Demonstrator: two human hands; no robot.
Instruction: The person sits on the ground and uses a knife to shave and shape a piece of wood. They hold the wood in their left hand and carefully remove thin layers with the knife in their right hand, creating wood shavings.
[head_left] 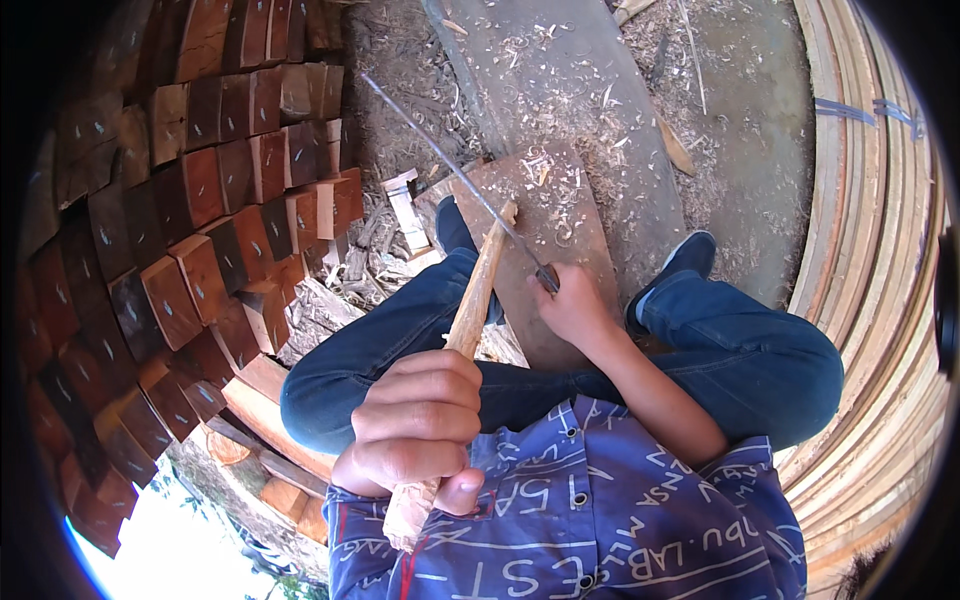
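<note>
My left hand (415,425) is closed around a pale, roughly whittled wooden stick (474,300). The stick's thick, faceted end sticks out below my fist, near my shirt, and its narrower end points up and away. My right hand (580,308) grips the dark handle of a long knife (440,157), whose thin blade is seen nearly edge-on and slants to the far left. Close to the handle, the blade crosses the stick's far end; whether they touch I cannot tell. Beneath them lies a brown board (540,345) strewn with shavings.
Reddish-brown wood blocks (205,185) are stacked high on the left. Long pale boards (850,200) are piled on the right. A grey slab (560,70) with curled shavings runs ahead. My bent legs (740,340) frame the board, and a small wood piece (407,212) lies by my left shoe.
</note>
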